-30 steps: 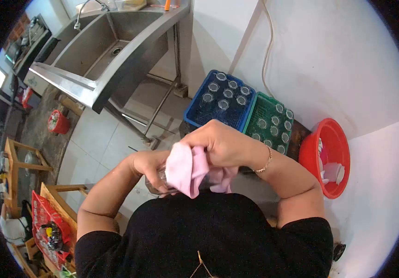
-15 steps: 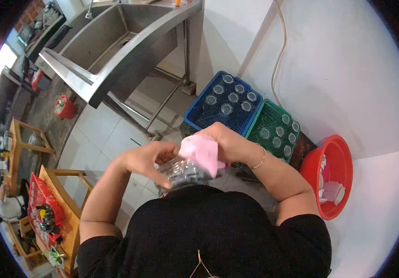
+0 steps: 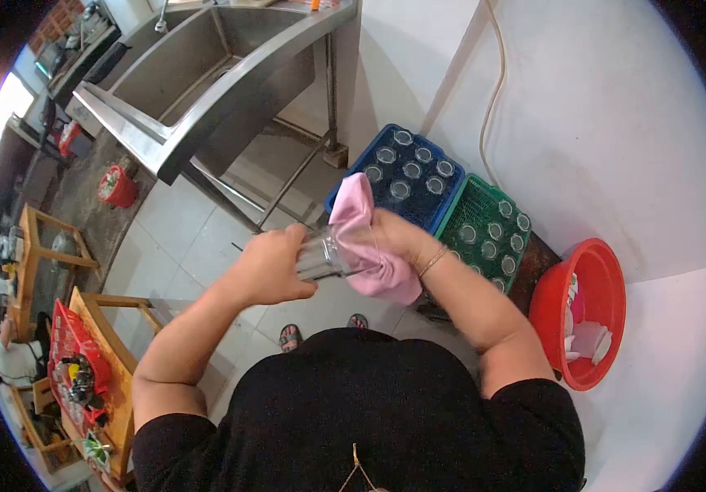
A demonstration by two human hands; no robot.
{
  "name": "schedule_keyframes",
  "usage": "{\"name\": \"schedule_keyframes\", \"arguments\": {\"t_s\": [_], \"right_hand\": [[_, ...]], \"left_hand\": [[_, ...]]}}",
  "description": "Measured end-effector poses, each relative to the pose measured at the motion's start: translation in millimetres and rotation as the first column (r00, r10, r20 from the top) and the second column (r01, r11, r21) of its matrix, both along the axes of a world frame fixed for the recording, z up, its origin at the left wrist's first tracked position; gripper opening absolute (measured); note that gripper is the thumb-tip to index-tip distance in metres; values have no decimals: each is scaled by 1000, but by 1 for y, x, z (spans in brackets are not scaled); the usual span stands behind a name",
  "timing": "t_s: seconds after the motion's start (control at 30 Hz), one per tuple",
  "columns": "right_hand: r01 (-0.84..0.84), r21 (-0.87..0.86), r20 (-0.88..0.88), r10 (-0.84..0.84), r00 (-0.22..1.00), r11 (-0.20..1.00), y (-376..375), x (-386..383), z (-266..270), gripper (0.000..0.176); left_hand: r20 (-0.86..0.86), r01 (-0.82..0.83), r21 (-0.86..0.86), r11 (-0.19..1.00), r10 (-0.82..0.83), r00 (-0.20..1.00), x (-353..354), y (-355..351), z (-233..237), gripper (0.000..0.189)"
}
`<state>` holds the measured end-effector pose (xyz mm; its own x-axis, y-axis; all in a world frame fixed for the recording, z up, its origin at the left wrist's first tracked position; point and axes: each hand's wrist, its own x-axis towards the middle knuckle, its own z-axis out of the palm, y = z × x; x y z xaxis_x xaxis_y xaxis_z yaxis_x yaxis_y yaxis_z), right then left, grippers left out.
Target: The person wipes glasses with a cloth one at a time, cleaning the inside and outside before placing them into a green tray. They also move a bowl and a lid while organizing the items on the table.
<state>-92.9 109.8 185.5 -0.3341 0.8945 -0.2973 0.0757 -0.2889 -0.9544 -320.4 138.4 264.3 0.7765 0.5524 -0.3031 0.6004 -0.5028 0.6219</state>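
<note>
A clear drinking glass (image 3: 318, 256) is held sideways in front of my body. My left hand (image 3: 269, 266) is wrapped round one end of it. At the other end, my right hand (image 3: 395, 240) grips a pink cloth (image 3: 381, 275) that is pressed against the glass and hides that end. Part of the cloth sticks up above the glass and part hangs below. Beyond my hands stand a blue basket (image 3: 353, 197) and a green basket (image 3: 459, 217), both with several glasses (image 3: 413, 170) in them.
A steel sink (image 3: 181, 139) on legs stands at the upper left. To the right is a red tub (image 3: 615, 328) with plastic containers inside. A wooden table (image 3: 123, 369) with a red tray (image 3: 66, 328) stands at the left, with another person (image 3: 21, 361) beyond it.
The glass and cloth have moved up and away from my body. The cloth now spreads over the glass's right end, and my feet show below.
</note>
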Motion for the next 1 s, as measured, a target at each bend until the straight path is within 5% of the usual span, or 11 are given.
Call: {"name": "schedule_keyframes", "arguments": {"t_s": [0.03, 0.23, 0.3, 0.37, 0.43, 0.57, 0.63, 0.7, 0.8, 0.87, 1.0], "right_hand": [[14, -38, 130, -9, 991, 999, -4, -2, -19, 26], [103, 99, -164, -86, 983, 990, -31, -14, 7, 36], [-218, 659, 328, -13, 945, 720, -33, -14, 46, 22], [-288, 461, 358, 120, 926, 839, -48, -31, 98, 20], [-318, 568, 428, 57, 902, 760, -50, -46, 113, 21], [-215, 621, 322, 5, 947, 753, -43, -55, 108, 21], [-166, 602, 273, -6, 962, 781, -27, -51, 75, 20], [-81, 558, 171, -19, 985, 826, -17, -51, 47, 18], [119, 395, 29, -142, 989, 911, -33, -70, 19, 18], [120, 256, -29, -117, 993, 959, -31, -76, -30, 24], [180, 431, 128, -258, 958, 884, -49, -102, -21, 26]], "left_hand": [[-64, -16, 389, 921, 44, 997, -1, -6, -9, 44], [78, -34, 333, 942, 8, 997, -17, -16, -20, 51], [214, 157, -330, 931, -88, 973, -31, 12, -12, 62], [292, 271, -606, 748, -108, 950, -37, 28, -33, 76], [373, 384, -915, 128, -102, 922, -32, 26, -37, 87], [333, 307, -940, -150, -198, 922, -43, 18, -50, 89], [293, 282, -954, -103, -120, 948, -55, 14, -44, 74], [191, 271, -698, 663, -193, 963, -59, 12, -38, 55], [102, 113, -190, 975, -94, 990, -66, -5, -15, 46], [-12, 40, 340, 940, -38, 999, -72, -12, -26, 55], [-75, 143, 243, 959, -129, 989, -91, -18, -29, 54]]}}
